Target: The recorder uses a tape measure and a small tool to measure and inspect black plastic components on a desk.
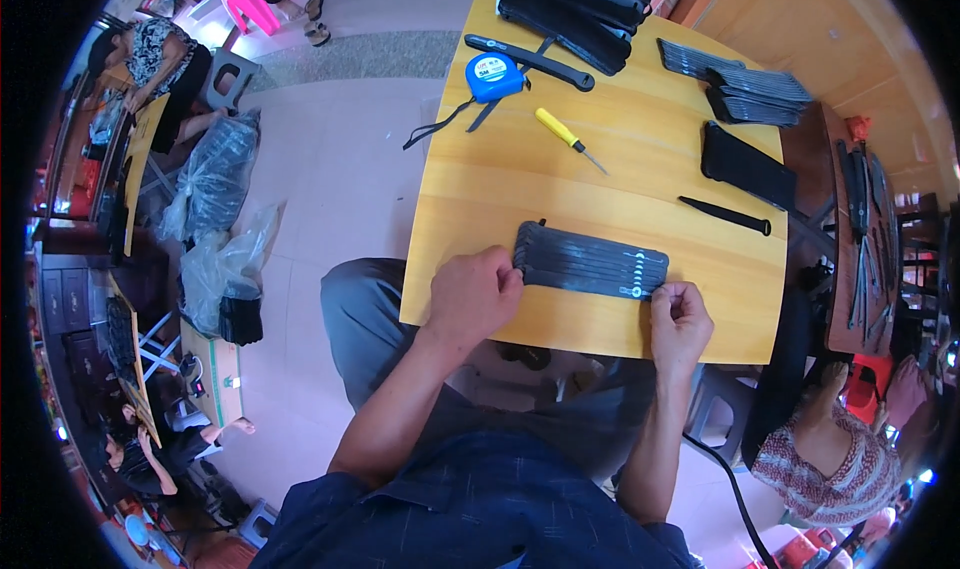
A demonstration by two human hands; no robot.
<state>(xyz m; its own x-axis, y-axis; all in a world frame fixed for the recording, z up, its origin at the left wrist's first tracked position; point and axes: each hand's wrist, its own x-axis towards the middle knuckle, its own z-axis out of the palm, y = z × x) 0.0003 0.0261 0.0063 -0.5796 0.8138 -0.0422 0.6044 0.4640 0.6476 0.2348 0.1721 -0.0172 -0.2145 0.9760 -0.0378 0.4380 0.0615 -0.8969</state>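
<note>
At a yellow worktop (580, 331), fingers of a person's left hand (472, 294) pinch 1 end of a layered dark stack (585, 261) near the front edge; fingers of the right hand (682, 321) hold its near right corner, a screwdriver (558, 127) beyond.

The yellow surface (480, 189) is brightly lit and appears quite sharp. Left of this surface, the floor (340, 169) has a pale violet tint, and a plastic bag (220, 164) gives small glints. Beneath the surface it is darker. Far from the surface, shapes bend strongly, details become soft, and blackness surrounds the view.
</note>
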